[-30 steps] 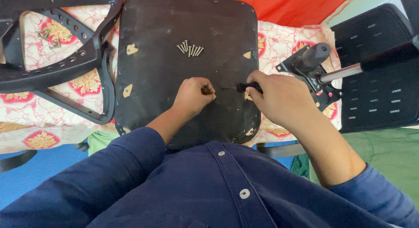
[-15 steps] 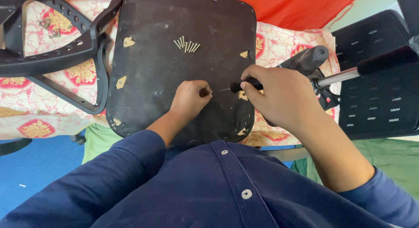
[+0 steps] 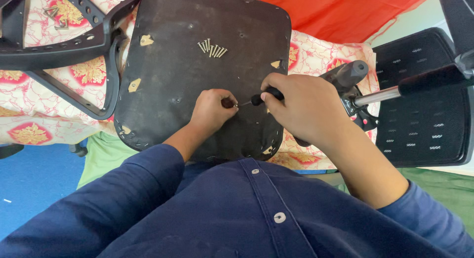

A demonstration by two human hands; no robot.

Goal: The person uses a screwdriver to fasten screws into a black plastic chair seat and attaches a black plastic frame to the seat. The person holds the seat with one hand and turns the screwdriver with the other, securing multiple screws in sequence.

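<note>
Gripping a black-handled screwdriver (image 3: 259, 98), the person's right hand (image 3: 301, 107) is clenched round its handle, with the thin shaft pointing toward nine o'clock. The left hand (image 3: 212, 110) pinches a small screw (image 3: 235, 105) between its fingertips, right at the screwdriver's tip. Both hands rest over the dark underside of a chair seat (image 3: 168, 75), which lies on a patterned cloth (image 3: 44, 85) of red and gold. At twelve o'clock from the hands, a small cluster of loose screws (image 3: 212, 48) sits on the seat. At ten o'clock lies a black plastic chair frame (image 3: 64, 51). At three o'clock, a perforated black backrest (image 3: 424, 110) is crossed by a metal rod with a black grip (image 3: 395, 90).
</note>
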